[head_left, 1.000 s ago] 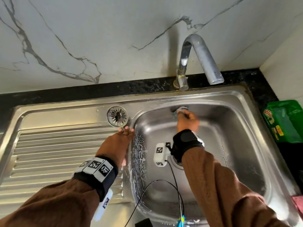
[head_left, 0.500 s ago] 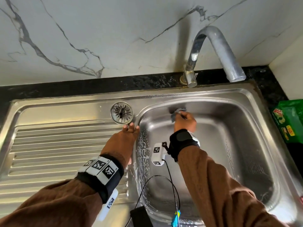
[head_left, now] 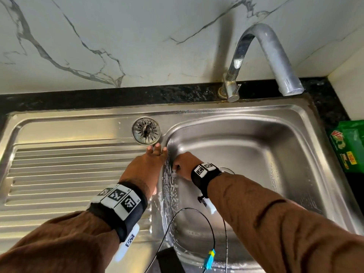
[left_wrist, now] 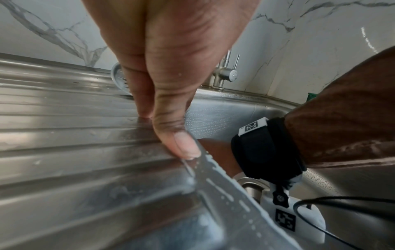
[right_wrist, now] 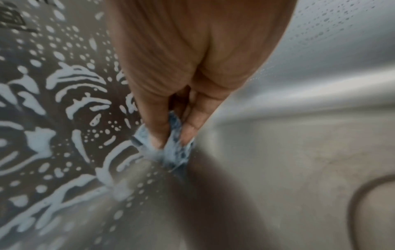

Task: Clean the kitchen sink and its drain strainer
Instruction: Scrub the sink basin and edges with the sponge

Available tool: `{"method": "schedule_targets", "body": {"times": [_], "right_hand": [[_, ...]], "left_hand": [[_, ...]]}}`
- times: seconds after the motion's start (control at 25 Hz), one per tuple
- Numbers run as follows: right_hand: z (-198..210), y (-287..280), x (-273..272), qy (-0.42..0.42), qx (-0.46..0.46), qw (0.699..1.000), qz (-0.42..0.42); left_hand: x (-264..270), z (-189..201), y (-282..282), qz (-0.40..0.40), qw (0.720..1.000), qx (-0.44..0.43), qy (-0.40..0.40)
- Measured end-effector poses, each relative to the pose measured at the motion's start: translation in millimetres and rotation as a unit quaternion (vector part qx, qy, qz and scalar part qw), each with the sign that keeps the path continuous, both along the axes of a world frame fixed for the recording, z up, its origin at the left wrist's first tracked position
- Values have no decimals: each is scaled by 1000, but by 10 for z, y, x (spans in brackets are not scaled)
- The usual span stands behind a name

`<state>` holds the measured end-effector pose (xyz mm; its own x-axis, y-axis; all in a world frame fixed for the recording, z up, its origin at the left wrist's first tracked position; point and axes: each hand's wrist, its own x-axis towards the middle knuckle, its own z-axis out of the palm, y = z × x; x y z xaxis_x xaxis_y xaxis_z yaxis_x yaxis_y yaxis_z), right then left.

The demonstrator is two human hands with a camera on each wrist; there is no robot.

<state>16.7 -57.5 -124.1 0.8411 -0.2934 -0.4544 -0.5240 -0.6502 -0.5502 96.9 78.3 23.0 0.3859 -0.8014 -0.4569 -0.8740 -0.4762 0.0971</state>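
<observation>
The steel sink basin [head_left: 246,154] has soap foam streaked down its left wall [right_wrist: 53,118]. My right hand [head_left: 182,166] pinches a small soapy scrub pad [right_wrist: 171,148] and presses it against that left wall, low down near the floor of the basin. The round metal drain strainer [head_left: 146,130] lies out of the drain on the drainboard, just beyond my left fingertips. My left hand [head_left: 149,164] rests flat with straight fingers on the sink's rim [left_wrist: 149,135] between drainboard and basin. The drain hole's edge [right_wrist: 374,203] shows at the right in the right wrist view.
A curved steel tap [head_left: 266,56] arches over the basin's back edge. A green packet [head_left: 348,142] lies on the black counter at the right. The ribbed drainboard [head_left: 69,174] spreads to the left. A black cable [head_left: 197,223] hangs over the front of the basin.
My right hand has moved with the pad from the basin's back wall to the left wall, close beside the left hand. The left hand has stayed on the rim.
</observation>
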Motion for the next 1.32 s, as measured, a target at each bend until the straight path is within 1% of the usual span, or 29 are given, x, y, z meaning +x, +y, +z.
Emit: {"method": "schedule_targets", "body": {"times": [0.04,0.08,0.12,0.2,0.24,0.28,0.32,0.36,0.4,0.44,0.48,0.52,0.56,0.64,0.68,0.76,0.8,0.84,0.92,0.96,1.0,1.04,1.08,1.12,1.16,1.2,1.24,1.28,1.32], "right_hand": [[-19,-60,34,-13,-25,999,-23],[-37,-171,31,-25,-53,995,-86],[-57,-328,-27,-30,-75,980,-181],[-89,-620,-245,2,-96,923,-372],[-117,-710,-351,14,-90,893,-441],[-156,-746,-413,15,-87,874,-477],[-180,-714,-398,-2,-97,868,-487],[-192,-622,-321,-31,-109,881,-460],[-230,-443,-242,-61,-110,915,-384],[-252,-195,-169,-67,-98,954,-274],[-304,73,-150,-66,-85,980,-166],[-331,301,-193,-55,-67,993,-75],[-411,383,-261,-61,-85,995,-5],[-429,95,-390,-64,-175,979,82],[-437,-146,-451,-31,-207,974,85],[-344,-509,-525,67,-223,973,2],[-352,-476,-510,72,-209,975,-30],[-390,-321,-479,37,-195,980,-13],[-482,167,-476,-17,-142,985,102],[-474,204,-508,-44,-120,982,139],[-463,77,-536,-52,-119,981,141],[-472,-154,-544,-32,-132,987,90],[-433,-354,-575,18,-152,988,7],[-364,-436,-591,59,-166,983,-52],[-343,-409,-591,68,-172,982,-37],[-374,-270,-564,25,-166,985,28],[-357,-125,-547,3,-139,983,124],[-348,-52,-550,-19,-108,976,188],[-375,-104,-562,-27,-98,976,194]], "left_hand": [[-1,-3,2,3,1000,3,2],[1,4,3,7,1000,3,6],[5,16,7,9,1000,1,8],[22,37,17,8,1000,0,8],[26,48,23,7,1000,2,8],[31,57,20,2,1000,4,7],[39,66,9,-3,1000,8,6],[45,74,5,-4,1000,10,6],[46,77,-5,-3,1000,9,7],[41,80,-8,2,1000,8,9],[32,80,-3,8,1000,5,15],[25,83,2,15,1000,0,21],[24,87,9,21,999,-8,29],[18,96,18,28,999,-18,39],[15,97,20,28,999,-15,39],[9,115,8,30,999,-2,33],[3,127,2,32,999,5,31],[-12,143,-7,36,999,8,31],[-33,166,-18,41,999,5,27],[-42,173,-17,43,999,3,27],[-55,176,-14,45,999,3,30],[-65,179,-20,50,998,1,33],[-70,182,-20,58,998,-1,34],[-77,189,-18,66,997,-3,38],[-86,197,-14,74,996,-5,43],[-98,201,-11,77,996,-6,43],[-98,198,-18,74,997,-6,37],[-88,182,-18,68,997,-4,28],[-78,156,-17,63,998,-2,23]]}}
